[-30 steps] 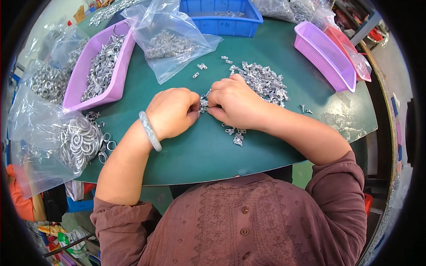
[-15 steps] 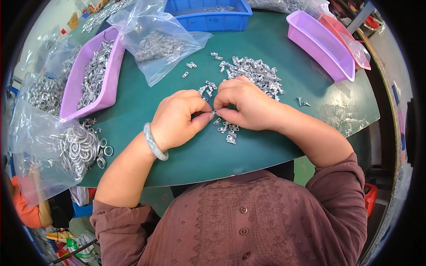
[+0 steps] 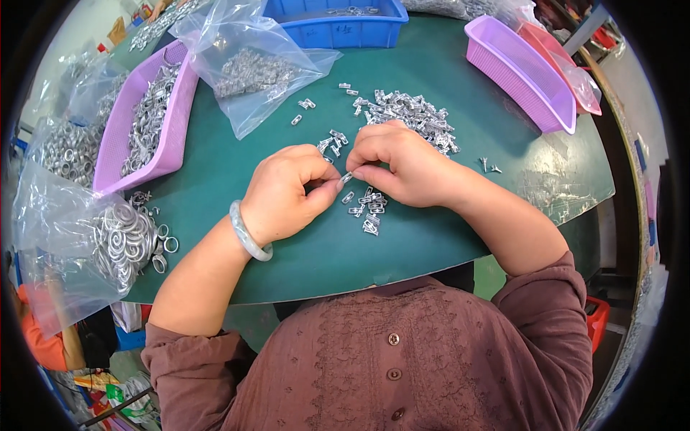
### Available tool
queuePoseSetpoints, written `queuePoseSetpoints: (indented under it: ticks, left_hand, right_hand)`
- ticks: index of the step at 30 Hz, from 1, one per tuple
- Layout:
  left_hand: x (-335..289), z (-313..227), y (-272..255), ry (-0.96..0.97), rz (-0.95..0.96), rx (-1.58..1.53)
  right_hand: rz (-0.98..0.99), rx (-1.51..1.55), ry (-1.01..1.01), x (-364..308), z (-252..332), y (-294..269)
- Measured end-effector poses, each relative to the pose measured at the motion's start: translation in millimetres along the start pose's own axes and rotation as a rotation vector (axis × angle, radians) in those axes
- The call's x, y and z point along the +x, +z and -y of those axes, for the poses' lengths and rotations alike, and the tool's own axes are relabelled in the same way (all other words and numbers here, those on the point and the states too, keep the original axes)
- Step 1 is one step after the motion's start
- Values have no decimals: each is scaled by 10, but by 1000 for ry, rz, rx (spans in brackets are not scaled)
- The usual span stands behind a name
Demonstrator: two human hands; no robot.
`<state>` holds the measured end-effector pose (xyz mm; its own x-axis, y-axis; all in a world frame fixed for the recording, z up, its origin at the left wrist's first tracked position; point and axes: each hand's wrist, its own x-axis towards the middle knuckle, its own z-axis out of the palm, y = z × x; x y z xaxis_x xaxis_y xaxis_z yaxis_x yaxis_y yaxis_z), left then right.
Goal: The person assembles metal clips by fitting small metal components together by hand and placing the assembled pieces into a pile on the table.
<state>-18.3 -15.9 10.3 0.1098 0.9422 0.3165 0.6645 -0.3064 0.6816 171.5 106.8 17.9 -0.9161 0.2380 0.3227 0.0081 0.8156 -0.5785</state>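
Between my two hands, over the green tabletop [image 3: 309, 266], is a small silvery metal piece [image 3: 347, 177], long and slotted. My left hand [image 3: 291, 188], with a pale bangle [image 3: 248, 231] at the wrist, pinches its left end between thumb and forefinger. From the other side my right hand [image 3: 399, 164] pinches the same piece. A heap of similar metal pieces [image 3: 417, 118] lies just beyond my right hand. Several more pieces [image 3: 371, 205] lie nearer me below the fingertips, and a small cluster [image 3: 333, 141] lies beyond my left hand.
At the left stand a purple basket [image 3: 181, 108] of metal parts and a clear bag [image 3: 43, 237] with rings spilling out. Farther back are a clear bag of small parts [image 3: 251, 79] and a blue bin [image 3: 345, 36]. A purple basket [image 3: 521, 75] stands at the back right.
The small metal piece now shows more between my fingertips, as my right fingers have shifted slightly. Both hands keep their pinch at nearly the same place.
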Motion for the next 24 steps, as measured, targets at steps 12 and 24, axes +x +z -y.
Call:
queuePoseSetpoints:
  ticks: [12,24]
  left_hand:
    - [5,7,7,28,-20,8]
    - [-7,20,-8,-92,24,-137]
  right_hand:
    - [-26,14,-7,0,-15,-5]
    - [0,16,19,7,25,-26]
